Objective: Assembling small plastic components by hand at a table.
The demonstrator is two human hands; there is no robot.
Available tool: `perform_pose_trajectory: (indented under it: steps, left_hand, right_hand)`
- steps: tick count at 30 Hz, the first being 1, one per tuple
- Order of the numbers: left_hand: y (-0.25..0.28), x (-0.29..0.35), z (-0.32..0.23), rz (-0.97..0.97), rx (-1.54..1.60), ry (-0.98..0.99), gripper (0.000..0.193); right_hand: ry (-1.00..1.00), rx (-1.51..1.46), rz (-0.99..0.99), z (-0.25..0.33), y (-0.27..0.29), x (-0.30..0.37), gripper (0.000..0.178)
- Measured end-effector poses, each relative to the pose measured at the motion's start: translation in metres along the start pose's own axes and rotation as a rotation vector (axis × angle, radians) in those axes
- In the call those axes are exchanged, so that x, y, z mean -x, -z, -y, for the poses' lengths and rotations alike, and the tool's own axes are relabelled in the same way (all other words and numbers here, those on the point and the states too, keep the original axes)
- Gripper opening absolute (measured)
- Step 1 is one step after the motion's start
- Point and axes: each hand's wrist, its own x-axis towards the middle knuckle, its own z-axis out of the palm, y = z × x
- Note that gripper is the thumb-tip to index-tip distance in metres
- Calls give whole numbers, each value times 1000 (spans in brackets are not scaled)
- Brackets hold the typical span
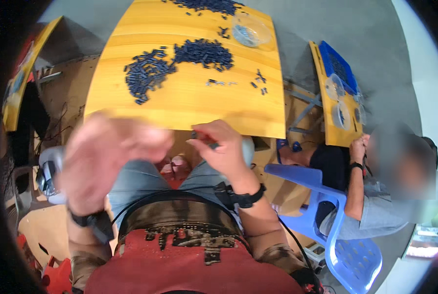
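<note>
My right hand is at the table's near edge, thumb and fingers closed on a small black cylindrical piece. Another dark bit shows against its palm. My left hand is raised to the left of it, smeared by motion, so its fingers cannot be made out. On the yellow wooden table lie a left pile of small black cylindrical pieces and a second pile beside it. Several small black and silver pieces lie in a row nearer to me.
A clear round tub with small bluish parts stands at the table's far right, near loose black pieces. More black pieces are heaped at the far edge. To the right, a person sits on a blue plastic chair at another table.
</note>
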Motion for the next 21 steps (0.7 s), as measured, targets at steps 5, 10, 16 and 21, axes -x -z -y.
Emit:
perform_pose_trajectory:
  steps: [5,10,16,21]
  left_hand:
    - [47,-18,87,-276,-138,561,23]
    - [41,-26,118,-338,-58,556,18]
    - [43,-28,125,-364,44,567,14]
    - [48,-26,133,-381,122,617,13]
  right_hand:
    - [-84,-31,15,18,3,-15,24]
    - [-42,23,40,16,-8,-17,24]
    - [-57,59,85,5,-8,-16,25]
    - [-32,120,120,-1,-9,-15,24]
